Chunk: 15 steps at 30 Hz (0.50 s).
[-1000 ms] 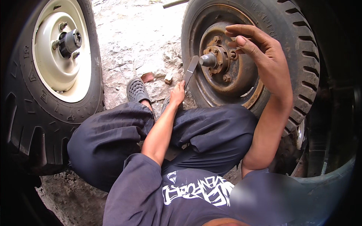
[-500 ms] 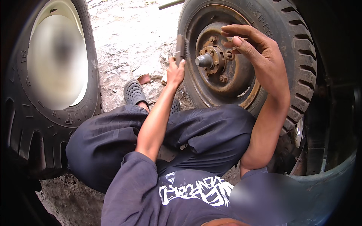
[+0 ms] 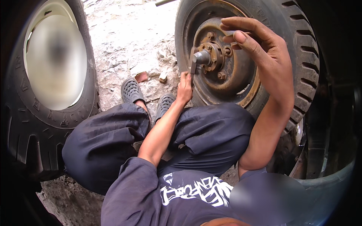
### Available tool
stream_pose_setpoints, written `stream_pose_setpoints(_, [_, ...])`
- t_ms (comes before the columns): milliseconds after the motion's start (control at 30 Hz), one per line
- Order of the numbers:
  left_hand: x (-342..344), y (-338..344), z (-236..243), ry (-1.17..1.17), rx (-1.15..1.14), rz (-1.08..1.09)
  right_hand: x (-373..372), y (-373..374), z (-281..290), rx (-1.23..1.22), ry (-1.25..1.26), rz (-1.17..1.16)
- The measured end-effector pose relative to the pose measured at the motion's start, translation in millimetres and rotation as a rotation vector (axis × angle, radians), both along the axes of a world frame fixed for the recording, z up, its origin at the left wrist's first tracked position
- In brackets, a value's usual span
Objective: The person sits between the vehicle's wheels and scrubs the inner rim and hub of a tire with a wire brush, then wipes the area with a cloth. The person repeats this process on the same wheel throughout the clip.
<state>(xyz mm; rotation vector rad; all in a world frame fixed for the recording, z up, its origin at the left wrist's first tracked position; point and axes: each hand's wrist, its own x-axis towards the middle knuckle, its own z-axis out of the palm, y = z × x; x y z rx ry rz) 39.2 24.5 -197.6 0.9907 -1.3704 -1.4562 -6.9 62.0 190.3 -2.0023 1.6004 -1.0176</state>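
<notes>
My left hand (image 3: 184, 88) is closed round the handle of a brush (image 3: 194, 64) with short dark bristles, likely a wire brush. The brush stands upright beside the grey metal hub end (image 3: 202, 57) at the middle of a rusty wheel; whether the bristles touch it, I cannot tell. Bolts and nuts ring the hub on the brown steel rim (image 3: 241, 75). My right hand (image 3: 269, 52) is raised in front of the wheel's upper right, fingers curved and apart from the thumb, nothing plainly held. It hides part of the rim and the tire (image 3: 301, 56).
To the left stands another big tire (image 3: 41, 124) with a pale rim, its middle blurred. Brick pieces (image 3: 141, 77) lie on the rough stone ground (image 3: 113, 49) beyond my grey clogs (image 3: 132, 90). A bar (image 3: 166, 2) lies at the top edge. Dark metal parts fill the right.
My left hand has moved right and slightly down, bringing the brush from left of the wheel to the hub. The right hand is nearly where it was. My view has shifted slightly.
</notes>
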Motion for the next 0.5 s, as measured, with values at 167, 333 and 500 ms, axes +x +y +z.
stream_pose_setpoints(167, [7, -13, -12, -0.053, 0.058, 0.072, -3, -2, 2, -0.01, 0.015, 0.022])
stream_pose_setpoints(333, [26, -57, 36, 0.381, 0.296, 0.207, 5, 2, 15, -0.001, -0.217, -0.124])
stream_pose_setpoints(500, [56, -93, 168, 0.474, -0.039, -0.126, -3, 19, -50, -0.118, -0.409, -0.121])
